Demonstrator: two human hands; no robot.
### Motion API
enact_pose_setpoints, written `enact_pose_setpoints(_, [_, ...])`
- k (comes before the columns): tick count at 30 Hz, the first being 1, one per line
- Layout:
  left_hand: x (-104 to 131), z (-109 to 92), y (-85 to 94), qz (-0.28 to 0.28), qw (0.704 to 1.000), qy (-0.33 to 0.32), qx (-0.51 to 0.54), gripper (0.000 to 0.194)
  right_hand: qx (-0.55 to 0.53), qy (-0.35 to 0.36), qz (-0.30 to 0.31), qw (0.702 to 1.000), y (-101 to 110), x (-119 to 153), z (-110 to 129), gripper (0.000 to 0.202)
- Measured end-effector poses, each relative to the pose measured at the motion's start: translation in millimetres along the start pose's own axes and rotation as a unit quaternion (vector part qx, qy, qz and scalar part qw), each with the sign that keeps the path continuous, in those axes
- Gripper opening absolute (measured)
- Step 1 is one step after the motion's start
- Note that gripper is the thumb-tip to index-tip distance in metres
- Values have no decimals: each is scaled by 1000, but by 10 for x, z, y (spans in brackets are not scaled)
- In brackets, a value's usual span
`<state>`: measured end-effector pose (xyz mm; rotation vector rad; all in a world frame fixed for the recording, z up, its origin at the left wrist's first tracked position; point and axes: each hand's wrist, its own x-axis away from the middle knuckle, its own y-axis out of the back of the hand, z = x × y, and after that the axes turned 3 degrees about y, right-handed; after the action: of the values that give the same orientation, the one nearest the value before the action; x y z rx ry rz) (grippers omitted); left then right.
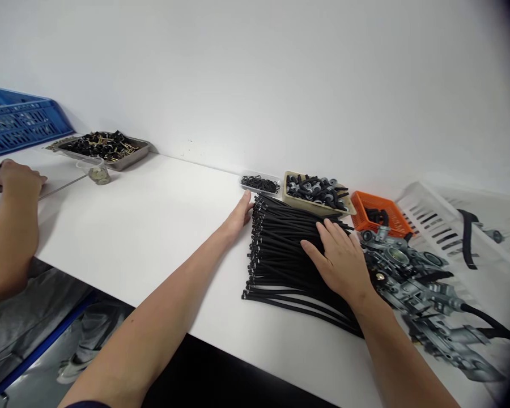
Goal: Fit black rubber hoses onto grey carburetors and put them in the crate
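Observation:
A broad layer of black rubber hoses (289,249) lies side by side on the white table, with small metal clips on their left ends. My right hand (342,258) rests flat on top of the hoses, fingers and thumb stretched out. At the upper left corner of the layer is my left hand (239,214), its fingers straight and set along the hose ends; whether it touches them I cannot tell. Neither hand grips anything. Just behind the layer stand a clear tray (243,180) of small black rings and a beige bin (297,203) of black and silver parts.
Metal carburetors (412,272) crowd the right side, beside an orange basket (376,199) and a white slotted crate (429,218). Leftward are a metal tray (127,161) of fittings, a plastic cup (98,173) and a blue crate (25,122). A co-worker's hand (17,175) is at far left.

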<state>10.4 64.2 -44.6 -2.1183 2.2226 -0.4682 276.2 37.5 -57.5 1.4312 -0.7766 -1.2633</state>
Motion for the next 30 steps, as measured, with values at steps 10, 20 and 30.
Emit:
enact_pose_setpoints(10, [-28,30,29,-14,1000,2,-6,105,6,6,-12,1000,-30,-3,-24,73])
enact_pose_setpoints(20, [-1,4,18,11,1000,-8,-11,102,1,2,-6,1000,4,2,3,80])
enact_pose_setpoints(30, [18,-19,24,10,1000,-4,-3,107,0,-2,0,1000,12,2,7,82])
